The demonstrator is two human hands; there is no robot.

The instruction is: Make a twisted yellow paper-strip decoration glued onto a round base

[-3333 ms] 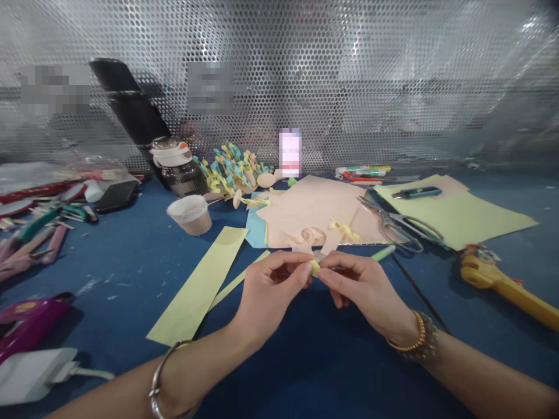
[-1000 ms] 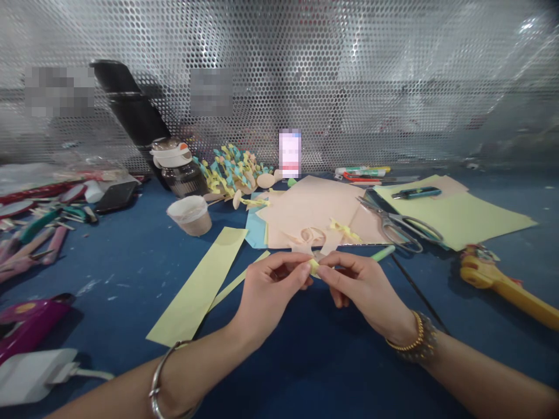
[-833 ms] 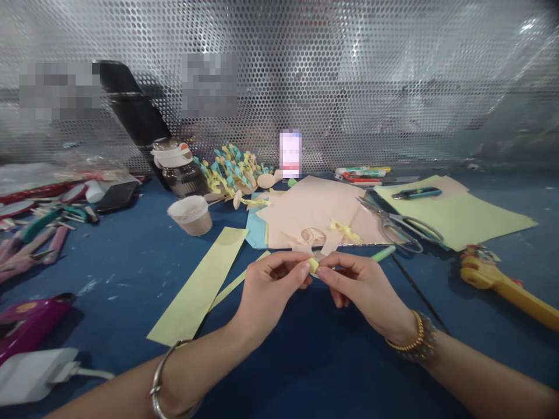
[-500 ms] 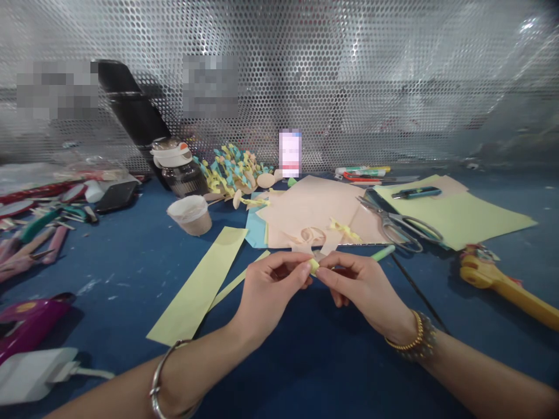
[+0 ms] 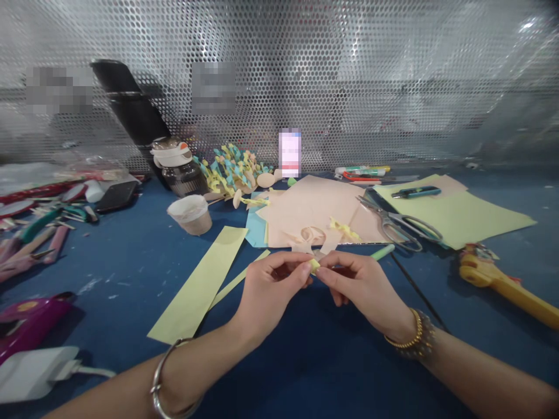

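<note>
Between my two hands is a small piece of yellow paper, pinched by thumbs and fingertips; most of it is covered, so its full shape cannot be made out. My left hand grips it from the left, and my right hand holds its other side. Left of my left hand lie a wide yellow paper strip and a narrow yellow strip. Just beyond my fingers, curled peach paper strips and a crinkled yellow paper piece rest on peach paper sheets.
Scissors and a utility knife lie to the right, near a yellow-handled tool. A white cup, a dark jar and a bunch of paper curls stand left of centre. Pliers and a white charger are far left.
Both hands keep their pinch on the yellow paper and have hardly moved. The view has shifted very slightly.
</note>
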